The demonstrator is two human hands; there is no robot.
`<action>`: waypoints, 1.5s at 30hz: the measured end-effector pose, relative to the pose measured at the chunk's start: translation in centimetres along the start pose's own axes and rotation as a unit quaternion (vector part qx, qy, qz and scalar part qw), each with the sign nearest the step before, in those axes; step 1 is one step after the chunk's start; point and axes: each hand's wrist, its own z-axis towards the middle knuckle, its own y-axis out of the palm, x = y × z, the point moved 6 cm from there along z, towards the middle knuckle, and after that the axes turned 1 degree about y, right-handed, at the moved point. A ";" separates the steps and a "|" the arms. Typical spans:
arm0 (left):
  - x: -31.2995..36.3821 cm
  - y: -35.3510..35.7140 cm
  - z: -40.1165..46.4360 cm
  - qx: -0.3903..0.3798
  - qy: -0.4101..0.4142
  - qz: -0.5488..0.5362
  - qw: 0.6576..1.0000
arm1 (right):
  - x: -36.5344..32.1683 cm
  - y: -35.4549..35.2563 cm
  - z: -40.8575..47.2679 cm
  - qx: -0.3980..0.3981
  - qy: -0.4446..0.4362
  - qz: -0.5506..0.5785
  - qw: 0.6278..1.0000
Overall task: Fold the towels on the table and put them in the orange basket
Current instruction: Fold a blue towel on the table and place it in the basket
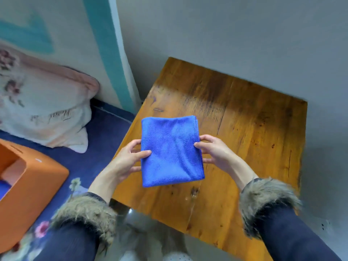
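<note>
above the wooden table [244, 129], my left hand [124, 162] and right hand [216, 153] pinched opposite edges of the folded blue towel [170, 151]; the orange basket [32, 187] sat well apart on the bed to my left.

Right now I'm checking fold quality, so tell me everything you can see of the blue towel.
The blue towel is a fleecy, microfibre-looking cloth folded into a neat layered rectangle, with a stitched hem along its right edge. It is held roughly flat over the wooden table. The left hand pinches its left edge, thumb on top; the right hand pinches its right edge likewise. Whether it touches the table cannot be told.
</note>
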 end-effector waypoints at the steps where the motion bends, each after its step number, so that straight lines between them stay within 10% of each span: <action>1: 0.1 -2.0 -1.3 0.019 0.009 -0.016 1.000 | -0.7 2.1 -0.4 -0.014 -0.007 -0.005 1.000; 23: -13.2 -45.5 -24.5 0.363 0.045 -0.224 0.903 | -3.3 57.2 -3.0 -0.245 -0.065 -0.247 0.935; 45: -29.6 -60.6 -8.5 0.516 -0.248 -0.047 0.819 | 12.5 76.0 20.1 -0.226 0.080 -0.455 0.858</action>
